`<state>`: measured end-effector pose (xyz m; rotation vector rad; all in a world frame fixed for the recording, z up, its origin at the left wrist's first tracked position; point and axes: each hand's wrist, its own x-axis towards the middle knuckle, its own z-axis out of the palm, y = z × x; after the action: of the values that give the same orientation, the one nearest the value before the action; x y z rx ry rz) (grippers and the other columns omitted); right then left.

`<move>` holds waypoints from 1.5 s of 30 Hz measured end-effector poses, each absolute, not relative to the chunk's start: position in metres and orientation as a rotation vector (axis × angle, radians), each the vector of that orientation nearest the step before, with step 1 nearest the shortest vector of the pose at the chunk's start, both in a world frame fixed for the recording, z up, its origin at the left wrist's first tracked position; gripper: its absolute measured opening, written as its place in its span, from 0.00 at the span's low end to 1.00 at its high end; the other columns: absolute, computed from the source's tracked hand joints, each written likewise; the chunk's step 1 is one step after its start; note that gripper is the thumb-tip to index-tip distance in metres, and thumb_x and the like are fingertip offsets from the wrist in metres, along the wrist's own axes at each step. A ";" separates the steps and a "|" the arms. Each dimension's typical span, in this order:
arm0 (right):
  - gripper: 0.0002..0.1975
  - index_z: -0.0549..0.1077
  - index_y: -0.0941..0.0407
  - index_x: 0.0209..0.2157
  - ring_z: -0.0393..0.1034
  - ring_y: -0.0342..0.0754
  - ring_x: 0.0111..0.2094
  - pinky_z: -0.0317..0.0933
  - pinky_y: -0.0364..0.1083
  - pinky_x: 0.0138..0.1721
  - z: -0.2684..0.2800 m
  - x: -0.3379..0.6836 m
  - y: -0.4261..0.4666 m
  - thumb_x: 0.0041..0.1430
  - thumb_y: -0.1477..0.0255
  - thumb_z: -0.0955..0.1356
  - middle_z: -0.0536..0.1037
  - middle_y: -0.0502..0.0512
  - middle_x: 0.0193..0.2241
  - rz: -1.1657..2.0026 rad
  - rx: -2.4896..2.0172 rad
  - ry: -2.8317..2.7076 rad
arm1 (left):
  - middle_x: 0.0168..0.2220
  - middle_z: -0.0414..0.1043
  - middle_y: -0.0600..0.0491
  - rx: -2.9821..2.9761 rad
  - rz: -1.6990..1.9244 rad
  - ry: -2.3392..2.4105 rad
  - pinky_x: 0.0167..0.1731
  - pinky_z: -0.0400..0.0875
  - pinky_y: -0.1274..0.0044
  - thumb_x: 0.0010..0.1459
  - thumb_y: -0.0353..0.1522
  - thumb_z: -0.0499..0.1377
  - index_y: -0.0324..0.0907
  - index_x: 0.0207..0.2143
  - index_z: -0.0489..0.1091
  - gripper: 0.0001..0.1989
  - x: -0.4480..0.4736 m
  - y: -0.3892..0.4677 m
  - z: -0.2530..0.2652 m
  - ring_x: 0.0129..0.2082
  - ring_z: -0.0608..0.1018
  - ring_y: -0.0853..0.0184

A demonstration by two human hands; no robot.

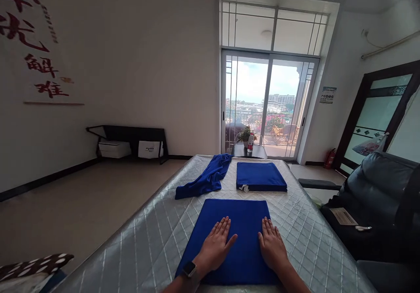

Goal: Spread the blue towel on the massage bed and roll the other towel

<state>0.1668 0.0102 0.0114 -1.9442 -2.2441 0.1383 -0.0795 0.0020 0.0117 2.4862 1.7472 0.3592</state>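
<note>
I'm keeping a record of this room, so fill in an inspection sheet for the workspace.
Surface: silver cover, quilted
Work things: near cloth, blue, spread flat; blue stack beyond it, neatly squared; loose cloth, blue, crumpled, left of the stack
Clutter: card on the black chair; spotted fabric at lower left
Grips: left hand and right hand, palms down on the near cloth
Cables: thin cable high at right
Surroundings: glass door ahead, extinguisher at right

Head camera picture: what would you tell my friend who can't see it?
A person's left hand and right hand rest on a smooth blue cloth over a silvery quilted cover. Beyond lie a rumpled blue cloth and a neat blue stack, with glass doors farther back.
</note>
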 end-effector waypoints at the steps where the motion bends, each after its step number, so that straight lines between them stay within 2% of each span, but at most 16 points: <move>1: 0.32 0.47 0.62 0.69 0.36 0.48 0.71 0.35 0.54 0.68 0.011 0.167 0.011 0.67 0.65 0.50 0.47 0.57 0.70 0.146 -1.944 -2.237 | 0.70 0.48 0.42 2.442 0.345 1.818 0.67 0.52 0.61 0.68 0.52 0.36 0.35 0.68 0.49 0.38 -0.096 0.000 0.011 0.70 0.52 0.57; 6: 0.32 0.47 0.63 0.69 0.36 0.48 0.71 0.35 0.53 0.68 0.008 0.167 0.011 0.68 0.64 0.49 0.47 0.57 0.70 0.160 -1.944 -2.236 | 0.71 0.46 0.41 2.320 0.353 2.018 0.68 0.50 0.62 0.68 0.52 0.35 0.32 0.68 0.48 0.39 -0.154 -0.009 0.003 0.70 0.51 0.58; 9: 0.32 0.47 0.63 0.69 0.36 0.48 0.71 0.35 0.53 0.68 0.011 0.167 0.010 0.68 0.63 0.49 0.46 0.57 0.70 0.159 -1.950 -2.238 | 0.70 0.47 0.41 2.309 0.426 2.035 0.67 0.52 0.62 0.68 0.52 0.35 0.34 0.68 0.48 0.38 -0.162 -0.013 -0.002 0.70 0.52 0.58; 15: 0.32 0.47 0.63 0.69 0.36 0.48 0.70 0.34 0.54 0.69 0.028 0.164 -0.004 0.68 0.63 0.49 0.46 0.57 0.70 0.114 -1.958 -2.297 | 0.69 0.50 0.38 2.310 0.510 2.017 0.67 0.53 0.61 0.68 0.52 0.36 0.30 0.67 0.51 0.39 -0.159 -0.012 -0.006 0.69 0.54 0.56; 21: 0.32 0.48 0.61 0.69 0.36 0.49 0.70 0.36 0.55 0.69 0.028 0.166 -0.043 0.68 0.60 0.50 0.46 0.54 0.70 0.173 -1.979 -2.294 | 0.69 0.51 0.43 2.373 0.572 2.021 0.66 0.55 0.60 0.68 0.52 0.40 0.38 0.68 0.50 0.36 -0.170 -0.005 -0.021 0.69 0.55 0.56; 25: 0.33 0.48 0.62 0.68 0.37 0.51 0.70 0.39 0.55 0.69 0.015 0.170 -0.057 0.68 0.59 0.50 0.44 0.54 0.70 0.243 -2.042 -2.287 | 0.69 0.53 0.43 2.436 0.604 2.072 0.66 0.56 0.58 0.67 0.52 0.41 0.38 0.68 0.50 0.37 -0.150 -0.012 -0.015 0.69 0.56 0.54; 28: 0.33 0.49 0.60 0.69 0.37 0.52 0.70 0.39 0.56 0.69 0.007 0.173 -0.057 0.68 0.58 0.50 0.44 0.53 0.69 0.251 -2.029 -2.274 | 0.69 0.51 0.44 2.594 0.598 1.874 0.65 0.58 0.60 0.67 0.52 0.42 0.40 0.69 0.45 0.36 -0.104 -0.029 -0.005 0.68 0.57 0.55; 31: 0.32 0.50 0.58 0.68 0.37 0.53 0.70 0.38 0.58 0.69 0.003 0.175 -0.055 0.68 0.58 0.51 0.45 0.54 0.69 0.243 -2.000 -2.256 | 0.71 0.46 0.47 2.803 0.593 1.461 0.65 0.59 0.64 0.68 0.50 0.42 0.44 0.70 0.36 0.36 -0.044 -0.043 0.001 0.69 0.56 0.57; 35: 0.29 0.54 0.54 0.68 0.36 0.54 0.70 0.37 0.59 0.68 0.004 0.179 -0.055 0.66 0.64 0.55 0.43 0.52 0.69 0.294 -1.935 -2.359 | 0.71 0.43 0.48 2.889 0.594 1.124 0.66 0.56 0.64 0.68 0.50 0.43 0.45 0.69 0.27 0.38 0.007 -0.049 0.003 0.69 0.54 0.57; 37: 0.30 0.54 0.51 0.68 0.35 0.55 0.70 0.37 0.60 0.68 0.006 0.180 -0.055 0.65 0.66 0.57 0.42 0.51 0.69 0.310 -1.907 -2.402 | 0.71 0.44 0.48 2.870 0.563 1.105 0.66 0.56 0.64 0.68 0.50 0.43 0.45 0.69 0.25 0.38 0.012 -0.048 0.001 0.69 0.54 0.57; 40: 0.30 0.53 0.55 0.68 0.35 0.54 0.70 0.37 0.59 0.69 0.007 0.179 -0.055 0.67 0.62 0.54 0.43 0.53 0.69 0.292 -1.949 -2.338 | 0.70 0.44 0.48 2.839 0.511 1.170 0.65 0.57 0.64 0.68 0.51 0.43 0.46 0.69 0.25 0.38 -0.002 -0.049 -0.006 0.69 0.55 0.56; 45: 0.32 0.49 0.59 0.68 0.35 0.53 0.70 0.37 0.58 0.69 0.004 0.177 -0.054 0.68 0.59 0.51 0.43 0.52 0.69 0.265 -1.997 -2.276 | 0.70 0.46 0.51 2.735 0.500 1.503 0.65 0.58 0.66 0.67 0.51 0.44 0.48 0.69 0.31 0.37 -0.063 -0.055 -0.023 0.68 0.57 0.58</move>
<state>0.1767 -0.0541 0.0036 -1.9974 -2.2763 0.2649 -0.0633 -0.0552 -0.0233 2.7347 1.5026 0.5001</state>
